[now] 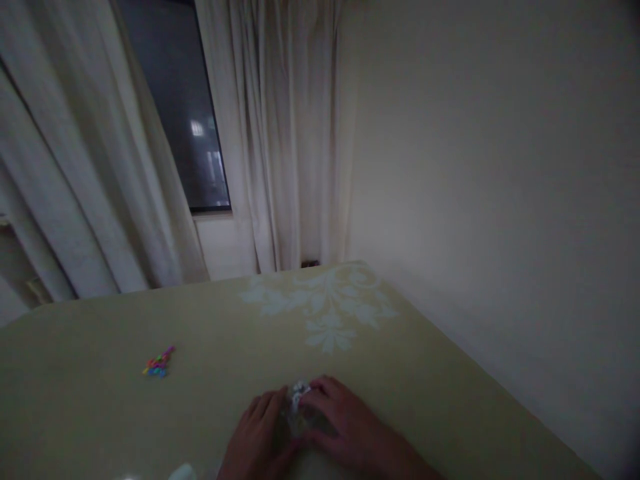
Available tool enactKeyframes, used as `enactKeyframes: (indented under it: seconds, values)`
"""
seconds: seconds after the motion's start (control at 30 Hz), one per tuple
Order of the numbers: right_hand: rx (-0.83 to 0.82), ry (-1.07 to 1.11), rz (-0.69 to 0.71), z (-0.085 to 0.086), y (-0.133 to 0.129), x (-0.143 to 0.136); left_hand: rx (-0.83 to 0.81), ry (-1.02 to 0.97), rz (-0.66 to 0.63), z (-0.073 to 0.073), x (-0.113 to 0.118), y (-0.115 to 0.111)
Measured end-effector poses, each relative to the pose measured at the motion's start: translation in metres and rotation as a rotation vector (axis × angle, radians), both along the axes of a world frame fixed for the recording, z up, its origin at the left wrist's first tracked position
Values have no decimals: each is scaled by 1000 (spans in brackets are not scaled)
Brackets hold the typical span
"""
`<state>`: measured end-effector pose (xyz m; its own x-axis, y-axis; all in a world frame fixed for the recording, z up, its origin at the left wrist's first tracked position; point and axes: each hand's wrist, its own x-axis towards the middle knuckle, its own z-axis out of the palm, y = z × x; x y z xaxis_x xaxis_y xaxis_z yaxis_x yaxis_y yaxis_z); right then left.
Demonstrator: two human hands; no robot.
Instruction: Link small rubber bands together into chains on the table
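The left hand and the right hand are positioned close together, backs upward, with the fingers directed forward and inward. The left hand is angled toward the right hand; its fingers are bent and set side by side. The right hand is turned toward the left hand, with the index finger extended along the forward side and the thumb reaching inward, nearer the body. The two thumbs converge at the near side of the gap. The right forearm runs back and outward from the wrist.

The small white pieces are located between the hands, at the forward end of the gap, beside the right fingertips. A transparent, film-like item occupies the gap behind them. Both hands are partly curled around these items; dim light and blur do not show whether either hand is gripping firmly.

Nearer the body, to the left of the left hand, a pale object is partly in view. Forward and well left of the hands, a cluster of small multicoloured pieces rests on the broad green surface. Directly forward of the hands, this surface bears a pale leaf-and-scroll pattern.
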<state>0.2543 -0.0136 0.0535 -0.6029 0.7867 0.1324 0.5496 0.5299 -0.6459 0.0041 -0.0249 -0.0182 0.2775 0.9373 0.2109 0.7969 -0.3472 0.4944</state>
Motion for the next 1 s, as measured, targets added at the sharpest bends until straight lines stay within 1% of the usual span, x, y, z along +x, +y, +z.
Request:
enactKeyframes:
  seconds: [0.07, 0.13, 0.23, 0.37, 0.43, 0.5, 0.57, 0.67, 0.83, 1.0]
  values:
    - [7, -21, 30, 2, -4, -2, -12, -56, -7, 0, -1, 1]
    - [6, -39, 19, 2, -4, -1, -9, -111, -6, 3, 1, 0]
    - [0, -36, 12, -4, 2, 1, -28, -172, -22, 14, 7, -5]
    - [27, 4, 36, -14, 12, -2, -44, -228, -13, 32, 11, -9]
    - [21, 42, 33, -17, 17, -4, -57, -250, -5, 35, 11, -9]
    - [-3, 71, 12, -19, 19, -6, -54, -266, 11, 34, 11, -9]
    - [-20, 79, -2, -21, 20, -6, -32, -263, 25, 31, 12, -9]
    - [-14, 66, 16, -23, 19, -3, -3, -233, 14, 30, 13, -9]
    - [10, 64, 86, -20, 22, 2, -47, -190, -2, 41, 14, -11]
    - [-18, 116, 104, -15, 25, 4, -94, -137, 11, 49, 15, -14]
